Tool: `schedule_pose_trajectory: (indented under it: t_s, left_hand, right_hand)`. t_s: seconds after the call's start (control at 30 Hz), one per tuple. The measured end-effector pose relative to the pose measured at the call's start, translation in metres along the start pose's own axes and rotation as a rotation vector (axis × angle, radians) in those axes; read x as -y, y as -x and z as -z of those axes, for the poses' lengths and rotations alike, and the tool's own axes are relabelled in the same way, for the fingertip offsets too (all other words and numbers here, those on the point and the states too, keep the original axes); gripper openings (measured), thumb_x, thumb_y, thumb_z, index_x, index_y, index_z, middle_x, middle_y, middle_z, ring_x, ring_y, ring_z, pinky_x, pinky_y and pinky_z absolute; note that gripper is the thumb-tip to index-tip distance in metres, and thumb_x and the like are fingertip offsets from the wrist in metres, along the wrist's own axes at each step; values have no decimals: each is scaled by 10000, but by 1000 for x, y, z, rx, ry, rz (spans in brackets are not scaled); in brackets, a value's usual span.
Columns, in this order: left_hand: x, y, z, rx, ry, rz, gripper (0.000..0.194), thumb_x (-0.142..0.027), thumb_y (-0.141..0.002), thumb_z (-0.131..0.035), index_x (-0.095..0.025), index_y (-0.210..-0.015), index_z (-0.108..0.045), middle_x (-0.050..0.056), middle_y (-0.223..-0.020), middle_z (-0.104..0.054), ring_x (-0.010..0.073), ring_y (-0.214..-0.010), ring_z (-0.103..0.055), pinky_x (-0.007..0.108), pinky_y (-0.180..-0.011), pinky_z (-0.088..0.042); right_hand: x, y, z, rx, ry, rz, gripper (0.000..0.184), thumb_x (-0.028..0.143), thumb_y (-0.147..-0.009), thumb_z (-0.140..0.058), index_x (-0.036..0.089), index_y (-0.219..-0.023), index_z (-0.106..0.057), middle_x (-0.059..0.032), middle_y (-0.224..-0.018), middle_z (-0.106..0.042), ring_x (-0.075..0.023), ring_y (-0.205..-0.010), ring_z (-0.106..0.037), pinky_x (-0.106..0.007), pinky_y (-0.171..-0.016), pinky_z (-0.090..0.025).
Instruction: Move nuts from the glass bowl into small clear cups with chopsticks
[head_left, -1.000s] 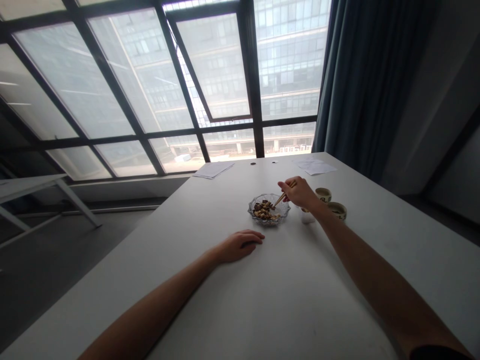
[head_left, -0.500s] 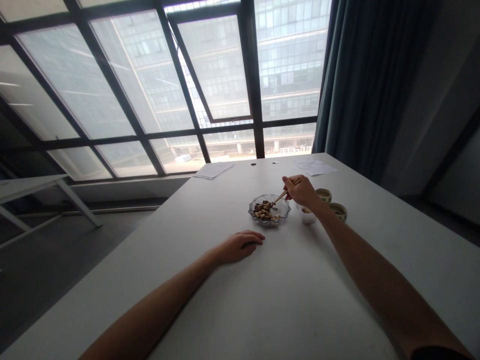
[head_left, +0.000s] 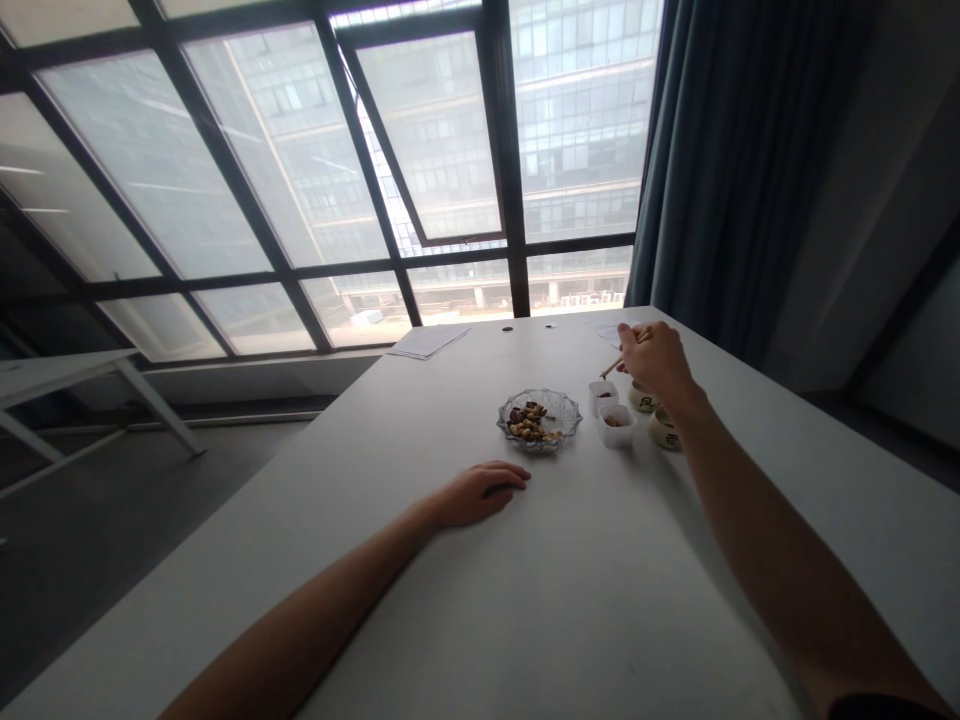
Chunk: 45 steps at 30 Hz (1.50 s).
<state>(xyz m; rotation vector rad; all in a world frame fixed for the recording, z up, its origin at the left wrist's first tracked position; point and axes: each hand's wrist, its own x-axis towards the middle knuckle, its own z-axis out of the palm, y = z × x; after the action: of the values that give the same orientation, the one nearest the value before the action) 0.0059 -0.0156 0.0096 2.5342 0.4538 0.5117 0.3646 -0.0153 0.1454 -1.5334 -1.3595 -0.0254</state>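
The right hand (head_left: 654, 362) holds chopsticks (head_left: 626, 354), tips above the farther white plastic cup (head_left: 602, 397); a nearer white plastic cup (head_left: 616, 426) stands beside a glass bowl (head_left: 539, 420) of nuts. The left hand (head_left: 484, 493) rests on the table (head_left: 480, 610). Papers (head_left: 428, 341) lie at its far left corner.

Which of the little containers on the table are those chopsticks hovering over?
The farther of the two small white cups: the tips of the chopsticks are just above it, while the nearer white cup and both patterned cups have none over them.
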Motion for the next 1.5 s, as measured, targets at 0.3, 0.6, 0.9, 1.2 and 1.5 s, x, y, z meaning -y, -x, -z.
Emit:
schedule_pose_trajectory:
  t_s: [0.3, 0.6, 0.9, 1.2, 1.5]
  left_hand:
    - [2, -3, -1, -3, 7, -9, 284, -308, -1025, -565, -224, -1254, -710, 110, -1356, -691, 236, -1254, -651, 345, -1115, -497]
    - [-1, -11, -2, 13, -5, -1, 282, -262, -1024, -550, -222, -1256, -705, 101, -1371, -682, 228, -1268, -641, 340, -1126, -488]
    - [-3, -11, -1, 12, -15, -13, 279, -263, -1022, -560, -222, -1258, -703, 99, -1374, -680, 231, -1270, -639, 335, -1127, -486]
    - [0, -7, -4, 11, -18, -9, 285, -235, -1017, -546, -216, -1255, -700, 95, -1374, -678, 220, -1272, -637, 318, -1125, -484]
    - [5, -1, -1, 8, -12, -1, 280, -234, -1012, -559, -222, -1252, -702, 94, -1371, -681, 224, -1270, -640, 322, -1120, -489]
  right_hand:
    - [6, -2, 1, 67, -269, -150, 388, 469, -954, -672, 174, -702, -675, -105, -636, -713, -255, -557, -731, -375, -587, -622]
    - [16, 14, -27, 431, -412, -189, 348, 371, -939, -732, 125, -697, -687, -125, -676, -748, -210, -527, -737, -261, -478, -602]
    - [6, 23, -45, 451, -342, -148, 438, 388, -996, -644, 136, -638, -666, -117, -617, -732, -208, -540, -741, -237, -486, -582]
    - [14, 14, -28, 293, -365, -128, 445, 436, -986, -636, 146, -651, -680, -112, -615, -733, -212, -539, -743, -240, -491, -579]
    - [1, -3, 9, -7, -36, -70, 437, 456, -974, -624, 184, -638, -684, -114, -598, -721, -269, -604, -744, -358, -667, -608]
